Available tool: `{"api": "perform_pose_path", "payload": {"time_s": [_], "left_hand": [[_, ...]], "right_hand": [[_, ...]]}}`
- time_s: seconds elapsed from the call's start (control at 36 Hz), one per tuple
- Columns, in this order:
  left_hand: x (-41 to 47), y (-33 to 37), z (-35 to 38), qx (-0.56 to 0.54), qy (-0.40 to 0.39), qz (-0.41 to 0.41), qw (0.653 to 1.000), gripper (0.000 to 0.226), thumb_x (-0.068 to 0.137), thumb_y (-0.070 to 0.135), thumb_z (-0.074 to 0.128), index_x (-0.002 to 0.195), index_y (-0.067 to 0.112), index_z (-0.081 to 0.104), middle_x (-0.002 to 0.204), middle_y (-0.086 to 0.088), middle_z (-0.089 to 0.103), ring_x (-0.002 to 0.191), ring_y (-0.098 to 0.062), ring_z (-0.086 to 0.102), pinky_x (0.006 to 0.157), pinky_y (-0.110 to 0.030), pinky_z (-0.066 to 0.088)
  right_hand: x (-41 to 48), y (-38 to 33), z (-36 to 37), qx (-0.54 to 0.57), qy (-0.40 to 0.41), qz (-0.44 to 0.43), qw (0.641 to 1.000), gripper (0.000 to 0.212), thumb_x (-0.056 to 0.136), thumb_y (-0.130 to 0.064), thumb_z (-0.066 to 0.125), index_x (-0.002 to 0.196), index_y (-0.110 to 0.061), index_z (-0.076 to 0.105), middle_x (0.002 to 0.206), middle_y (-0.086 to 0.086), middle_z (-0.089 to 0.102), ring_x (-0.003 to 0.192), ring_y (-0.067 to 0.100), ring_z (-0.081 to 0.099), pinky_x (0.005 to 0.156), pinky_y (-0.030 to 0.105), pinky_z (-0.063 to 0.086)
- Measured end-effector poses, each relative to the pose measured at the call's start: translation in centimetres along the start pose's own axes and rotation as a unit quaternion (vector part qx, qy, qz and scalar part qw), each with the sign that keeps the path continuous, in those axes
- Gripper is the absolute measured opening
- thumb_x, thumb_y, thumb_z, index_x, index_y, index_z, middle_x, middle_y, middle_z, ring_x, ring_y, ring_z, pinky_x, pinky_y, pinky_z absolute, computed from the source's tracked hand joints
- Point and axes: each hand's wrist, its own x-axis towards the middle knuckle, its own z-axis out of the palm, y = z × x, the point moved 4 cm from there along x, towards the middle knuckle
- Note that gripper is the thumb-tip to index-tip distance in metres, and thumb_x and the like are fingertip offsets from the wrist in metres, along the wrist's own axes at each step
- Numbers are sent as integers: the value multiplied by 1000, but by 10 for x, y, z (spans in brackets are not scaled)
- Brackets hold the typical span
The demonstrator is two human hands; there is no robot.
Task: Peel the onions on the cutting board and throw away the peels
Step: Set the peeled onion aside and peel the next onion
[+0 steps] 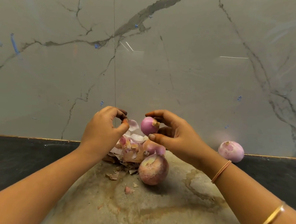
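Observation:
My right hand (173, 132) holds a small, smooth pink onion (149, 125) above the worn cutting board (155, 207), fingers curled round it. My left hand (104, 126) pinches a pale strip of peel (133, 125) just left of that onion. Below the hands lies a pile of pink and brown peels (129, 148) at the board's far end. A larger onion (153, 170) with dull skin sits on the board beside the pile. Another onion (152, 147) is half hidden under my right hand.
A peeled pale pink onion (231, 151) rests on the dark counter (19, 156) at the right, against the grey marble wall (164, 61). Small peel scraps (129, 190) are scattered on the board.

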Motion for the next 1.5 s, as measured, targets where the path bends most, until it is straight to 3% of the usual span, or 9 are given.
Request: {"api": "perform_pose_path", "payload": {"time_s": [0.28, 0.36, 0.5, 0.72, 0.92, 1.08, 1.19, 1.28, 1.5], "left_hand": [[0, 4, -1, -10, -34, 7, 999, 11, 82, 21, 71, 81, 30, 65, 94, 14, 64, 99, -11, 57, 84, -28, 43], [-3, 10, 0, -14, -49, 51, 997, 29, 83, 13, 68, 81, 41, 60, 94, 21, 62, 103, -12, 55, 88, -25, 41], [-5, 22, -2, -30, -37, 93, 995, 13, 80, 33, 57, 88, 38, 66, 91, 25, 61, 98, -5, 53, 84, -2, 32], [-9, 31, -2, -43, -39, 150, 987, 37, 73, 57, 56, 99, 33, 68, 93, 29, 58, 99, 1, 52, 85, -2, 35], [-12, 33, -2, -70, -59, 125, 988, 27, 64, 63, 58, 90, 55, 55, 84, 36, 57, 98, 10, 54, 78, -1, 38], [-10, 27, 0, -145, -88, 53, 984, 20, 63, 58, 76, 76, 52, 63, 82, 29, 67, 91, 11, 59, 74, -2, 40], [-6, 16, 3, -168, -76, 35, 982, 30, 76, 14, 75, 71, 41, 65, 71, 32, 65, 80, 9, 62, 73, -10, 46], [-6, 16, 2, -170, -77, 26, 982, 32, 78, 10, 74, 70, 41, 66, 70, 30, 66, 79, 7, 63, 74, -15, 47], [-12, 33, -2, -116, -52, 108, 986, 27, 68, 57, 59, 93, 46, 63, 95, 27, 65, 100, 7, 56, 81, -3, 38]], "right_hand": [[4, 11, -4, 118, -2, 51, 992, 31, 91, -10, 61, 114, -30, 59, 116, 4, 57, 95, 20, 60, 82, 32, 56], [4, 8, -6, 93, 24, 31, 995, 26, 93, -11, 59, 108, -32, 59, 108, -3, 59, 91, 10, 58, 67, 13, 49], [3, 9, -7, 8, 35, 26, 999, 40, 90, -11, 63, 119, -30, 44, 110, -3, 54, 91, 9, 59, 71, 15, 55], [3, 7, 0, -99, 24, -14, 995, 36, 89, -11, 66, 113, -30, 47, 107, -12, 57, 100, 9, 57, 79, 19, 54], [2, 4, 3, -126, 17, -45, 991, 33, 90, -12, 65, 109, -35, 51, 106, -16, 59, 101, 6, 54, 76, 11, 46], [1, 3, 3, -142, 3, -47, 989, 34, 89, -11, 65, 109, -35, 52, 104, -19, 57, 100, 4, 54, 75, 8, 44], [0, 1, 4, -132, -14, -44, 990, 38, 88, -4, 65, 111, -32, 54, 106, -16, 59, 100, 4, 54, 74, 5, 43], [0, 0, 5, -128, -16, -43, 991, 37, 88, -6, 65, 114, -30, 55, 110, -11, 60, 102, 7, 55, 74, 7, 44], [1, 5, -2, -118, 26, -26, 992, 34, 87, -16, 69, 117, -27, 57, 101, -14, 59, 94, 6, 58, 79, 16, 52]]}}
